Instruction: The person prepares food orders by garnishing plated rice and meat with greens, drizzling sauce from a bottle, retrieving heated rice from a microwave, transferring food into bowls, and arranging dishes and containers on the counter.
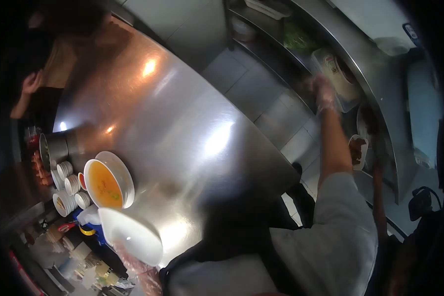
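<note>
The left hand (140, 270), in a clear, crinkled plastic glove, grips the lower rim of a smooth, glossy white dish (132, 237). The dish is elongated with rounded corners, its hollow facing the camera; its long axis slants from upper left to lower right in the view. It is at the lower-left edge of the brushed-steel tabletop (182, 123), just beside the soup bowl (104, 183).

That round, white bowl holds orange broth with green bits, and a second white round vessel (128, 185) shows behind its right side. Small ribbed white bowls (72, 185) stand in stacks along the tabletop's left edge, near a cylindrical metal pot (57, 148).

The right hand (323, 93), also in clear plastic, reaches to a translucent rectangular container (348, 91) on the steel shelving across the tiled floor (237, 74). It is blurred, so whether it is open or closed cannot be told. A white tub (358, 150) of brown food sits below the container in the view. Another person's hand (32, 83) is at the upper left.
</note>
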A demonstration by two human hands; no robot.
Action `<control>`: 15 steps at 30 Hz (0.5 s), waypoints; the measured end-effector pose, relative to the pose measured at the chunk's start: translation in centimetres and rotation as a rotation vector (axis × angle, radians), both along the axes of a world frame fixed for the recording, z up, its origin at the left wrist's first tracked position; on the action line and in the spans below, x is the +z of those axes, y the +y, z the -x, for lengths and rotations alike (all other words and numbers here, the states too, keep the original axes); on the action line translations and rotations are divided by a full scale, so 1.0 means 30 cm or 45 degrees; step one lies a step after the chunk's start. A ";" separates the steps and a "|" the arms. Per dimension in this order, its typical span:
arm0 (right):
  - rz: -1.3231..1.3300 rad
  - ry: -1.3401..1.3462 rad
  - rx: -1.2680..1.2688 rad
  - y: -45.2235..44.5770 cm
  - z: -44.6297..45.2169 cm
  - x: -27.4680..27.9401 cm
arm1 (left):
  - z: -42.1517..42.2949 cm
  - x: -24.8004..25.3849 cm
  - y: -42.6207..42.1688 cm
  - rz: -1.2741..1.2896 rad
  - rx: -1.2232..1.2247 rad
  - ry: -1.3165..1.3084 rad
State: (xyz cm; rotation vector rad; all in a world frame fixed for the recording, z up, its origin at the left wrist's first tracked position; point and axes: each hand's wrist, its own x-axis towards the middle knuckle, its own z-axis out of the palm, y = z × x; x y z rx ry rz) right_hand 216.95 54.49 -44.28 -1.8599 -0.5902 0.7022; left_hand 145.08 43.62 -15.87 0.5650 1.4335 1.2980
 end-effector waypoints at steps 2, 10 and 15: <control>0.295 -0.483 0.182 -0.253 0.045 -0.250 | -0.234 0.032 0.080 -0.078 -0.197 0.434; 1.543 -0.197 0.992 -1.039 0.503 -0.546 | -0.690 -0.214 0.462 0.172 -0.412 -0.464; 1.325 0.162 0.686 -1.119 0.630 -0.513 | -0.936 -0.233 0.614 0.090 -0.637 -0.842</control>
